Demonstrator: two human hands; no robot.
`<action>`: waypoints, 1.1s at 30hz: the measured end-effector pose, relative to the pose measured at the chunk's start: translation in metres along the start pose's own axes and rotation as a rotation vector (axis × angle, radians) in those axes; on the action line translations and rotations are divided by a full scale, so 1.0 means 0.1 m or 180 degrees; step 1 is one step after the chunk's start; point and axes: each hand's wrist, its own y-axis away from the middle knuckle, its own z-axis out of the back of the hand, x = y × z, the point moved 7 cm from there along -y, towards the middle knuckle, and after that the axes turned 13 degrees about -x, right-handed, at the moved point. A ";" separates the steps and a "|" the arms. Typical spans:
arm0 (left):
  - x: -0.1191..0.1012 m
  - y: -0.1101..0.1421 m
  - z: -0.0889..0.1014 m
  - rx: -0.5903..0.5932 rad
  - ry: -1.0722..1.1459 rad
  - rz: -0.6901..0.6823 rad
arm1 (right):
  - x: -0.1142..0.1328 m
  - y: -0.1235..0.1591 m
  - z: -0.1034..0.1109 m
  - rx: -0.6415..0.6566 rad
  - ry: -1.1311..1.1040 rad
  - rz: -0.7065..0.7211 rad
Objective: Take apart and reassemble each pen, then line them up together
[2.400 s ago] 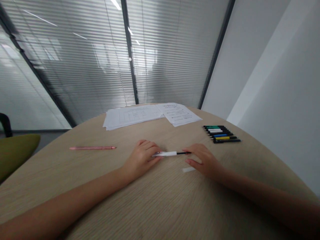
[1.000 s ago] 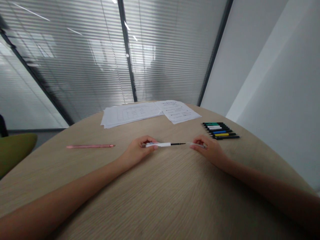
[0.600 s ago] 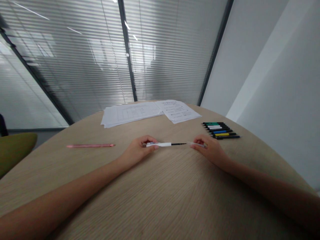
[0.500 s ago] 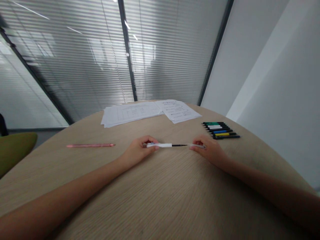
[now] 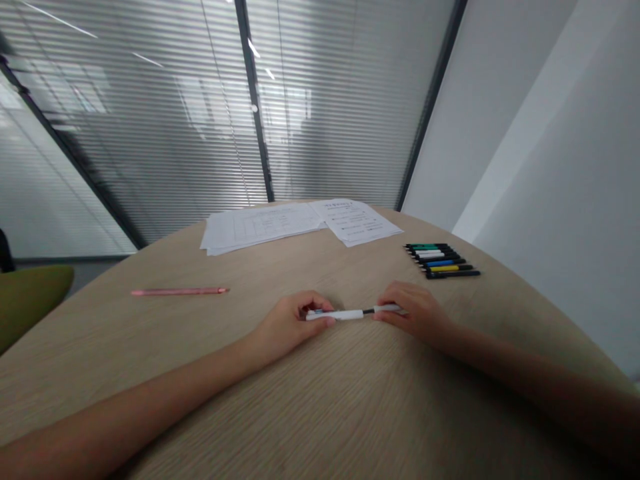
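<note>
Just above the table (image 5: 310, 393), my left hand (image 5: 290, 323) pinches the white barrel of a pen (image 5: 349, 315) between thumb and fingers. A dark refill (image 5: 369, 311) sticks out of the barrel's right end. Closed around the pale front section of the pen (image 5: 387, 308) is my right hand (image 5: 419, 312), with the refill's tip inside that section. A short length of dark refill shows between the two pen parts. My fingers cover the outer ends of both.
A pink pencil-like stick (image 5: 180, 291) lies to the left. Several pens (image 5: 443, 260) in different colours form a row at right. Printed sheets (image 5: 270, 223) lie at the far edge. A green chair (image 5: 35, 300) stands at the left.
Both hands have come nearer to me and closer together. The front section has slid over the refill's tip, so less of the refill shows between the pen parts.
</note>
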 end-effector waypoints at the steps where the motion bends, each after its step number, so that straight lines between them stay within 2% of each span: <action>1: 0.00 0.01 -0.01 0.0013 -0.0008 0.0011 | 0.02 0.00 0.00 -0.0018 -0.0024 0.0038; 4: -0.01 0.01 0.00 0.0045 -0.0080 -0.0015 | 0.07 0.00 0.01 -0.0017 -0.0053 0.0066; 10: -0.09 0.01 -0.02 0.0201 -0.0295 -0.0399 | 0.09 0.00 0.02 -0.0009 -0.0096 0.0048; 18: -0.11 0.04 -0.03 0.0276 -0.0268 -0.0347 | 0.11 0.01 0.02 -0.0130 -0.0161 0.0159; 22: -0.18 0.07 -0.07 0.0421 -0.0234 -0.0542 | 0.20 0.00 0.03 -0.0110 -0.0153 0.0358; 25: -0.22 0.09 -0.08 0.0379 -0.0261 -0.0672 | 0.24 0.00 0.04 -0.0118 -0.0063 0.0449; 33: -0.12 0.01 0.03 0.0058 -0.0158 -0.0289 | 0.11 0.00 -0.02 0.0025 0.0097 0.0080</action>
